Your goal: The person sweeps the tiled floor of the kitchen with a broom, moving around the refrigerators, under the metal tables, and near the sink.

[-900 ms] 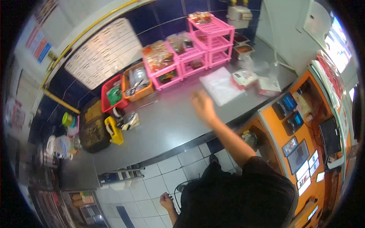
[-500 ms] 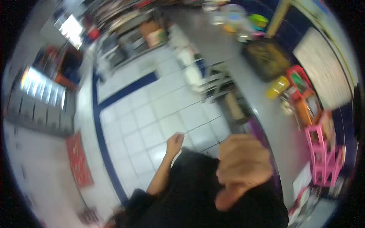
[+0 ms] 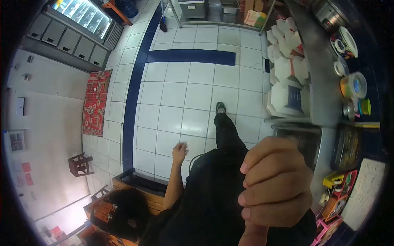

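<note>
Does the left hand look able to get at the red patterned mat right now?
Probably not: the left hand is by the body, while the red patterned mat lies on the floor beyond the blue strip, apparently too far off.

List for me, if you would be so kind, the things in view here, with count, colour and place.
Glass-door fridge: one, grey frame, upper left
Patterned mat: one, red, left
Stool: at least one, brown, below the mat
Floor tiles: many, white, centre
Boxes: several, mostly white, alongside the counter
Counter: one, grey, right
Pot: one, silver, upper right
Tub: one, clear, far right
Written sheet: one, white, lower right
Pink rack: at least one, pink, lower right
Shoe: one, dark, on the tiles
Left hand: one, bare, lower centre
Right hand: one, bare, fisted, lower right
</note>
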Action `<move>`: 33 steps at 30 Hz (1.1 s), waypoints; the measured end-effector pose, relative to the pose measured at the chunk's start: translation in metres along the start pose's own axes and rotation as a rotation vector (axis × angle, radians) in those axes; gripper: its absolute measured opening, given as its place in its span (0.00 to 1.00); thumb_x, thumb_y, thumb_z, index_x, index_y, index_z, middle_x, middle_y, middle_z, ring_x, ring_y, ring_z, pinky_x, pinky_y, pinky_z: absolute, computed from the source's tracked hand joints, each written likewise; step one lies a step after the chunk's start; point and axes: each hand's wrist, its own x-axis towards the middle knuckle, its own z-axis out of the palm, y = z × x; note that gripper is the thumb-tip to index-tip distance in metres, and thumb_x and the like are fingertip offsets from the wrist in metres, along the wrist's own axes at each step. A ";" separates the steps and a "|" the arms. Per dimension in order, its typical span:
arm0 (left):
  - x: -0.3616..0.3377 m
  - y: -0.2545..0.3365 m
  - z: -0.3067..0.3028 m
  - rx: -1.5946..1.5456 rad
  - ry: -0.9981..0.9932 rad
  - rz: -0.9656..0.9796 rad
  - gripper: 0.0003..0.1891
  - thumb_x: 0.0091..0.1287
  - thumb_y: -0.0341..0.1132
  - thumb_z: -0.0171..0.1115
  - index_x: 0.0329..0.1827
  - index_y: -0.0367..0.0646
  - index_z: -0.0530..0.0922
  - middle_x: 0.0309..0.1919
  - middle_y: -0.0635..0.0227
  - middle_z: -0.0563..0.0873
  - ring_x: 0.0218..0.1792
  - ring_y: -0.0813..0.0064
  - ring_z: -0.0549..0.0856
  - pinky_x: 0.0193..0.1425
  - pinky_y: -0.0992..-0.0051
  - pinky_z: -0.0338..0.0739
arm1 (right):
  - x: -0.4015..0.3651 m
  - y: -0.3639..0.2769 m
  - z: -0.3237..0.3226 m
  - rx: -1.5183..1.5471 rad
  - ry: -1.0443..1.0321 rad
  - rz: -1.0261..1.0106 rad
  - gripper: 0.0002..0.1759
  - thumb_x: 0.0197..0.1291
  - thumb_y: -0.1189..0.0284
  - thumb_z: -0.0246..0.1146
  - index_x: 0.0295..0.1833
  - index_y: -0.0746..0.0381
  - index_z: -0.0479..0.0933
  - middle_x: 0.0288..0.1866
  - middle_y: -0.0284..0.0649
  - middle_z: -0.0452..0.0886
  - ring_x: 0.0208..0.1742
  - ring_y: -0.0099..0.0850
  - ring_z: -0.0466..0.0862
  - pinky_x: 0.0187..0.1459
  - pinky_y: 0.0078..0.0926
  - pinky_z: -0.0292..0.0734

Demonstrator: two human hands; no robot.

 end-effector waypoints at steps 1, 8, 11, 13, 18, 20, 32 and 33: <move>0.022 -0.049 -0.018 0.052 0.049 -0.085 0.13 0.63 0.38 0.55 0.37 0.35 0.78 0.28 0.63 0.82 0.27 0.74 0.82 0.27 0.76 0.75 | 0.008 0.027 -0.003 0.028 -0.033 0.055 0.33 0.41 0.39 0.64 0.30 0.62 0.72 0.21 0.34 0.72 0.17 0.27 0.70 0.19 0.24 0.73; -0.046 -0.145 -0.107 0.298 0.072 -0.621 0.15 0.58 0.38 0.60 0.46 0.43 0.75 0.29 0.59 0.80 0.26 0.61 0.81 0.26 0.64 0.73 | 0.029 0.265 0.021 0.161 -0.187 0.603 0.20 0.52 0.54 0.66 0.22 0.58 0.72 0.19 0.35 0.73 0.15 0.24 0.70 0.16 0.19 0.63; -0.012 -0.106 -0.088 0.086 0.147 -0.707 0.14 0.58 0.39 0.59 0.45 0.43 0.75 0.28 0.59 0.80 0.25 0.62 0.80 0.25 0.65 0.73 | 0.024 0.356 0.080 0.199 -0.599 0.990 0.14 0.56 0.60 0.63 0.30 0.60 0.76 0.24 0.35 0.79 0.24 0.29 0.78 0.27 0.24 0.72; 0.033 -0.068 -0.064 -0.010 0.152 -0.714 0.13 0.59 0.39 0.59 0.44 0.43 0.75 0.27 0.60 0.79 0.25 0.62 0.80 0.24 0.65 0.72 | 0.023 0.404 0.112 0.286 -0.892 0.928 0.13 0.59 0.59 0.59 0.36 0.58 0.76 0.29 0.37 0.81 0.32 0.34 0.82 0.33 0.31 0.74; 0.181 -0.007 -0.055 -0.192 0.146 -0.680 0.12 0.60 0.39 0.59 0.42 0.43 0.75 0.26 0.61 0.79 0.23 0.64 0.79 0.22 0.66 0.72 | 0.038 0.524 0.177 0.585 -1.409 0.808 0.19 0.60 0.56 0.57 0.48 0.59 0.74 0.39 0.43 0.80 0.41 0.39 0.81 0.41 0.34 0.73; 0.250 0.019 -0.072 -0.250 0.136 -0.657 0.12 0.60 0.39 0.59 0.42 0.43 0.75 0.25 0.61 0.79 0.22 0.64 0.79 0.22 0.67 0.71 | 0.023 0.590 0.201 0.463 -1.423 0.891 0.20 0.60 0.56 0.56 0.50 0.59 0.73 0.41 0.44 0.80 0.43 0.40 0.80 0.42 0.35 0.73; 0.859 0.407 -0.340 0.114 0.323 0.048 0.17 0.63 0.43 0.54 0.31 0.34 0.75 0.15 0.64 0.75 0.17 0.75 0.75 0.18 0.73 0.67 | 0.100 0.911 0.142 0.244 -0.316 1.623 0.21 0.63 0.60 0.56 0.55 0.63 0.72 0.44 0.42 0.80 0.43 0.29 0.80 0.46 0.27 0.74; 0.857 0.492 -0.327 -0.224 0.334 0.146 0.16 0.64 0.42 0.54 0.39 0.34 0.76 0.17 0.66 0.77 0.17 0.77 0.76 0.20 0.78 0.68 | 0.106 0.946 0.151 0.271 -0.355 1.618 0.21 0.63 0.60 0.56 0.55 0.63 0.72 0.44 0.42 0.80 0.43 0.29 0.80 0.46 0.27 0.74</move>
